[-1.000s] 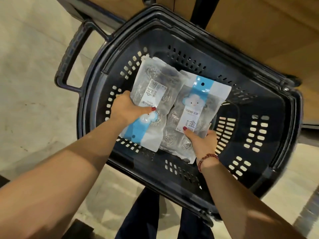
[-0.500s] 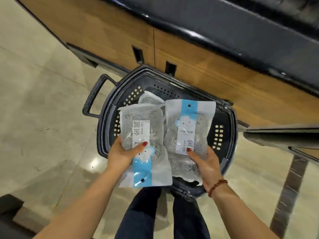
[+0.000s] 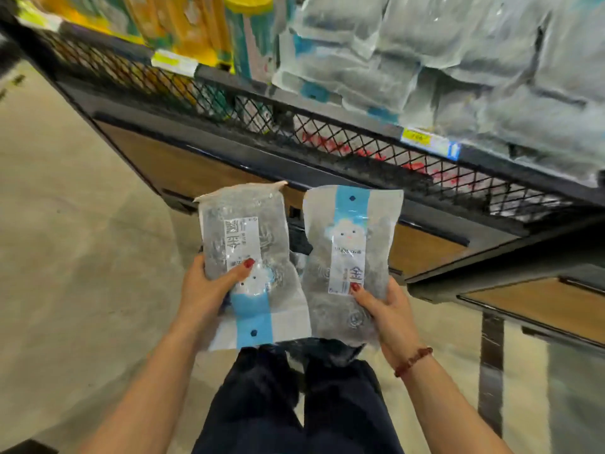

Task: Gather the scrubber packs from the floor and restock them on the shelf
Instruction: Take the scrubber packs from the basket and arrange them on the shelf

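I hold two clear scrubber packs with blue-and-white labels in front of me at waist height. My left hand (image 3: 206, 288) grips the left scrubber pack (image 3: 244, 244), which is upside down with its blue strip toward me. My right hand (image 3: 386, 311) grips the right scrubber pack (image 3: 348, 250) from its lower right, thumb on the label. Above and behind them is the shelf (image 3: 327, 132) with a black mesh front rail. Several similar clear packs (image 3: 458, 60) are stacked on it at the upper right.
Yellow and green products (image 3: 183, 24) stand on the shelf's left part. Wooden base panels (image 3: 196, 172) run below the shelf. A dark sliver of the basket (image 3: 299, 239) shows between the packs. Beige floor (image 3: 72, 240) spreads to the left; my dark trousers are below.
Both hands lifted the two packs out of the black basket and raised them. My view swung up from the basket to the shelf, which now fills the top.
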Demonstrator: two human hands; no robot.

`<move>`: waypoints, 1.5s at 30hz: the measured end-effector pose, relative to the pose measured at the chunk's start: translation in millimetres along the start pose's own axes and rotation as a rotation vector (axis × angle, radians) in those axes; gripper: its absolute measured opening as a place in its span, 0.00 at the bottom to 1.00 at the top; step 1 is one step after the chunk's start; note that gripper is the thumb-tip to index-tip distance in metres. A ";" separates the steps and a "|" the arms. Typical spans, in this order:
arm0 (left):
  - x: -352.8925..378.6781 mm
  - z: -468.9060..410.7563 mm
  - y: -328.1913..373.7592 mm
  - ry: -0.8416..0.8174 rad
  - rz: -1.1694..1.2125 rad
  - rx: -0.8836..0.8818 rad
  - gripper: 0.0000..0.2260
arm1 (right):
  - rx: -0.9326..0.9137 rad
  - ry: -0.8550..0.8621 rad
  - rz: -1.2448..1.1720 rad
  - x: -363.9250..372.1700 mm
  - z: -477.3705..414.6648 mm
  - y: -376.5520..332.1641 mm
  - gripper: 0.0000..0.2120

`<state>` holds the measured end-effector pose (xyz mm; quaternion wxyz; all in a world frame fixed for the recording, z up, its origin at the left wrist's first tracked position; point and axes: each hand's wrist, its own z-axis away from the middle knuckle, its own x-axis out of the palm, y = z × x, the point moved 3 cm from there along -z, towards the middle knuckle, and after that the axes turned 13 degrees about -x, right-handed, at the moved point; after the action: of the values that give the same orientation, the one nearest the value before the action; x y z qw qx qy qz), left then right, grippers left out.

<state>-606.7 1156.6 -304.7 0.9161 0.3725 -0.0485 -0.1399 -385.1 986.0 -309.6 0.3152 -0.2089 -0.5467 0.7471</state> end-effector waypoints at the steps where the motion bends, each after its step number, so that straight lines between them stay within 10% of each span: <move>1: -4.0 4.8 9.6 -0.015 0.004 0.017 0.24 | -0.029 0.001 -0.012 3.1 3.7 -12.0 0.19; 34: 106.0 29.0 185.9 0.092 0.355 0.259 0.28 | -0.211 -0.108 -0.246 -17.6 -245.7 -279.3 0.21; 45: 120.5 17.1 241.1 -0.048 0.277 0.288 0.19 | -0.162 -0.120 -0.285 8.6 -279.7 -308.9 0.02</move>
<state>-441.7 1274.7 -126.4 0.8624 0.4862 -0.1405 -0.0129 -132.6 1246.5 -104.5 0.3670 -0.1089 -0.6470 0.6594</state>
